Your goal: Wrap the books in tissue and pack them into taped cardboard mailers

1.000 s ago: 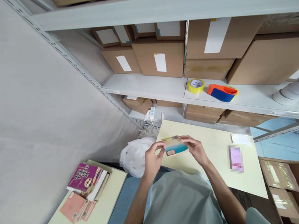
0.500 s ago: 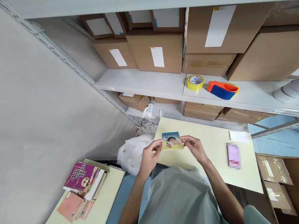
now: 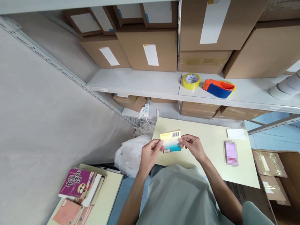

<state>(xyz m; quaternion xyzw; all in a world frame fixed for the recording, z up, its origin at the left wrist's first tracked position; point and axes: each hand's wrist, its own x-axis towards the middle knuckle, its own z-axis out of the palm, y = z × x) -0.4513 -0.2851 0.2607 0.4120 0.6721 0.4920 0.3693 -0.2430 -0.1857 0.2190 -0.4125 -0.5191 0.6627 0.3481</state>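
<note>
A small book (image 3: 171, 140) with a yellow-to-blue back cover is held above the pale table (image 3: 208, 146). Its barcode shows near the upper right corner, upside down text beside it. My left hand (image 3: 150, 153) pinches the book's left edge between thumb and fingers. On the opposite edge, my right hand (image 3: 193, 145) grips it the same way. Both hands are closed on the book, and its front cover faces away from view. To the right on the table lie a pixelated pink item (image 3: 231, 153) and a white card-like item (image 3: 236, 133).
Ahead, a grey shelf (image 3: 141, 79) carries cardboard boxes (image 3: 148, 51), yellow tape (image 3: 191, 81) and an orange-blue tape dispenser (image 3: 218, 88). A white plastic bag (image 3: 131, 156) sits left of the table. Stacked books (image 3: 77, 183) lie on a side table; an open carton (image 3: 294, 184) stands right.
The book has been turned over: its picture cover showed before, and now the barcode side does. Both hands still hold its edges. The camera view has shifted slightly.
</note>
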